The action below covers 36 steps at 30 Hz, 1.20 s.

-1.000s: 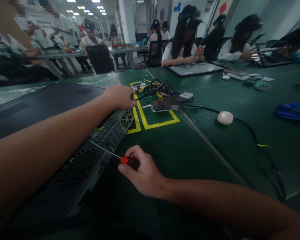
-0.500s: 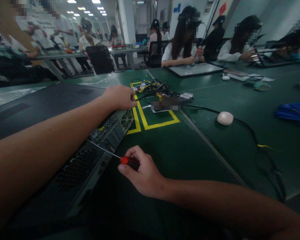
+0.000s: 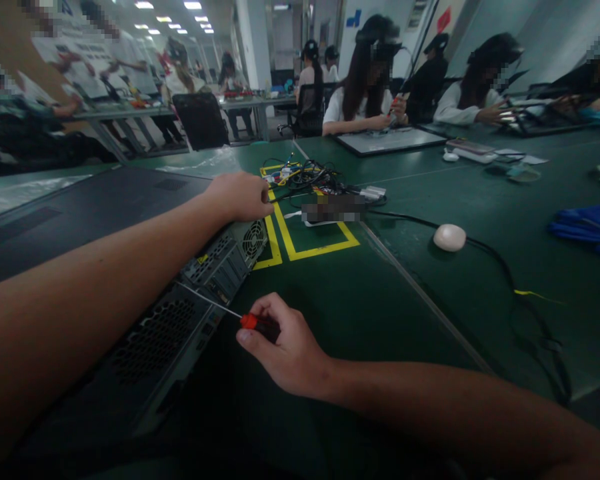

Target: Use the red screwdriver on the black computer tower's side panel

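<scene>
A dark computer case (image 3: 105, 200) lies on its side at the left, its back panel with vents and slots facing right. My right hand (image 3: 295, 353) is closed round the red and black handle of a screwdriver (image 3: 249, 321). The screwdriver's long metal shaft points left to the back panel; its tip is by the panel edge, partly behind my left forearm. My left hand (image 3: 240, 195) is curled over the case's far right corner, by the fan grille (image 3: 254, 239). Its fingertips are hidden from me.
Beyond the case, a tangle of cables (image 3: 315, 175) lies near yellow tape marks (image 3: 325, 252) on the green table (image 3: 405, 333). A pale rounded object (image 3: 450, 237) sits by a black cable. Blue cloth (image 3: 587, 227) is at the right. Across the table a person (image 3: 365, 93) works at a flat panel (image 3: 390, 139).
Almost nothing differs. Both hands, the screwdriver and the case hold their places, with only a tiny shift of the view.
</scene>
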Each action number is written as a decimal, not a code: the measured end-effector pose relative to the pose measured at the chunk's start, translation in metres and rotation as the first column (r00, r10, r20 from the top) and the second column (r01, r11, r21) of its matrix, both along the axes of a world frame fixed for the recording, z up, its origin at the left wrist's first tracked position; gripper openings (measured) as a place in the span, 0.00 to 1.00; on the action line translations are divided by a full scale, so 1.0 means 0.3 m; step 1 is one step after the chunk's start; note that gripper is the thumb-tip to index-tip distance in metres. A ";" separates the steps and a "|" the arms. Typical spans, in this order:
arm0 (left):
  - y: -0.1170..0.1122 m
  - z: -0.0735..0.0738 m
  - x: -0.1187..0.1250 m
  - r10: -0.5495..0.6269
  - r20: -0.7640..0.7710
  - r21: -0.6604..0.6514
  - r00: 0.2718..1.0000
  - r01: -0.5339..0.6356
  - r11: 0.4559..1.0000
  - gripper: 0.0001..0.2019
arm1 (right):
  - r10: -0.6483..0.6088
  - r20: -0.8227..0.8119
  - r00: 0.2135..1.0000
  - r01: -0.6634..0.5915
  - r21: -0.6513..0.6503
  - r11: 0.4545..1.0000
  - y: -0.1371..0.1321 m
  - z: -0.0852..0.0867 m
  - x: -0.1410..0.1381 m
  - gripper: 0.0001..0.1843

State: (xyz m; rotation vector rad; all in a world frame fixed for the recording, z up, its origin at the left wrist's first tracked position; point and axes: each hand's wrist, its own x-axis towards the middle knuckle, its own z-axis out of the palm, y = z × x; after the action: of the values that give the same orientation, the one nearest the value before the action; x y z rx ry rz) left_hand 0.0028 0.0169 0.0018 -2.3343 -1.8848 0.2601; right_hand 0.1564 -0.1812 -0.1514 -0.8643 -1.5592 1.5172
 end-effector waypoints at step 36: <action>-0.012 0.005 0.010 -0.028 -0.047 0.004 0.998 0.028 1.000 0.31 | -0.028 0.046 0.999 0.027 0.021 0.999 -0.001 0.010 0.002 0.26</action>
State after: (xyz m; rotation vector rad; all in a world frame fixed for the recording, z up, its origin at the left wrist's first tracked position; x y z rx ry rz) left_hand 0.0057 0.0133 0.0034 -2.3286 -1.8276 0.3047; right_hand 0.1571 -0.1815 -0.1485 -0.9121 -1.5874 1.4685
